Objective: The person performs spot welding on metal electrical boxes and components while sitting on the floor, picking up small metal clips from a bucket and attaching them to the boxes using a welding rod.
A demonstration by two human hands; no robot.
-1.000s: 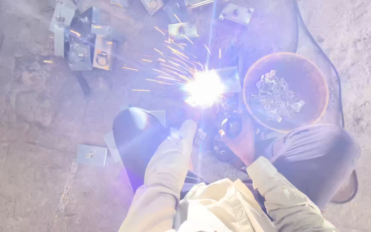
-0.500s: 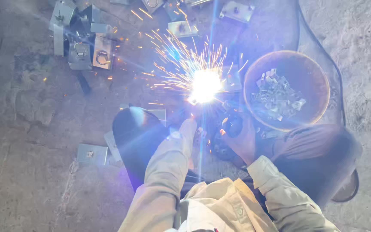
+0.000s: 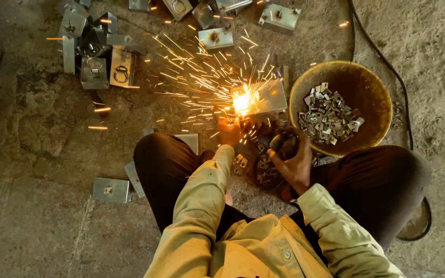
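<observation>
Sparks burst where the left hand (image 3: 229, 132) touches a metal plate (image 3: 266, 98) just beyond its hidden fingers; the right hand (image 3: 293, 164), slightly farther back, grips a dark tool (image 3: 283, 142).

Bowl (image 3: 374, 85) right of plate (image 3: 269, 97), brackets (image 3: 96, 64) far left

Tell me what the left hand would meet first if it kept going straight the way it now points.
The left hand points up-frame, away from the body. First in that line is likely the glowing spark point on the grey metal plate, right ahead of it. Glare hides whether they already touch.
</observation>
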